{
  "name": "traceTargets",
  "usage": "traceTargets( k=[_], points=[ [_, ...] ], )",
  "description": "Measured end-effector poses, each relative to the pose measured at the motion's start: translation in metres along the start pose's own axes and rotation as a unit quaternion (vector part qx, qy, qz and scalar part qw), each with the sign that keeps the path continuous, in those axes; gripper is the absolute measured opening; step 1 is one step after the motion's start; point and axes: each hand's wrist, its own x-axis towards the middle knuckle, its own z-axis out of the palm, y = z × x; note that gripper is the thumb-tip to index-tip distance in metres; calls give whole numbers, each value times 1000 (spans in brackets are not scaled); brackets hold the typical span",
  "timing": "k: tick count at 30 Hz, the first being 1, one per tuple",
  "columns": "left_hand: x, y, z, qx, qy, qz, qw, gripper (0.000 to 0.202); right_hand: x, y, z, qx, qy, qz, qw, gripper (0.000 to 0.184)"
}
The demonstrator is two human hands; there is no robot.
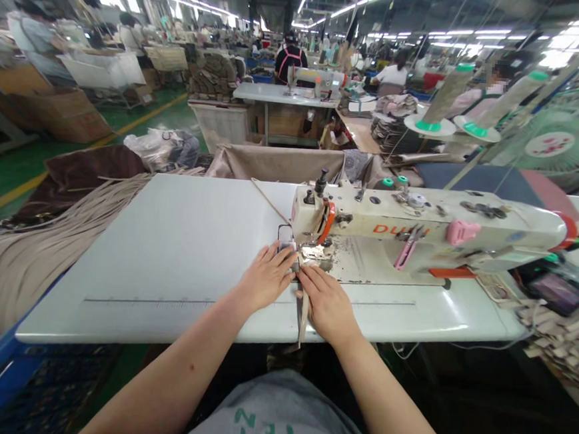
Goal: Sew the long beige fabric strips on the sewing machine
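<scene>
A narrow beige fabric strip [303, 318] runs from the front table edge up to the needle area of a white sewing machine [420, 217]. My left hand [266, 277] lies flat on the table left of the needle area, fingers stretched forward beside the strip's far end. My right hand [327, 303] is just right of it, with its fingertips on the strip and its thumb by the strip's edge. The fingers cover where the strip meets the presser foot. Beyond the left fingertips, a thin strip [270, 202] stretches back across the white table [182, 235].
Long beige strips [62, 232] hang off the table's left side. Thread cones [446, 99] and a green fan [561, 131] stand at the back right. Pink snips [406, 249] rest against the machine. Cut pieces [568, 339] are piled at right. Co-workers sit farther back.
</scene>
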Motion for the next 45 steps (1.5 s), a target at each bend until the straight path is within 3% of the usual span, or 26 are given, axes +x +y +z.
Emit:
traceTargets(
  k=[23,32,45],
  points=[
    [-2,-1,1,16,12,13,1000,53,-4,-1,-3,4,-5,4,1000,44],
    [-20,3,6,33,26,-4,999,71,-10,-5,-12,29,16,-8,999,40],
    [-19,1,6,42,28,4,999,69,-9,-7,-12,34,3,18,999,41]
  ],
)
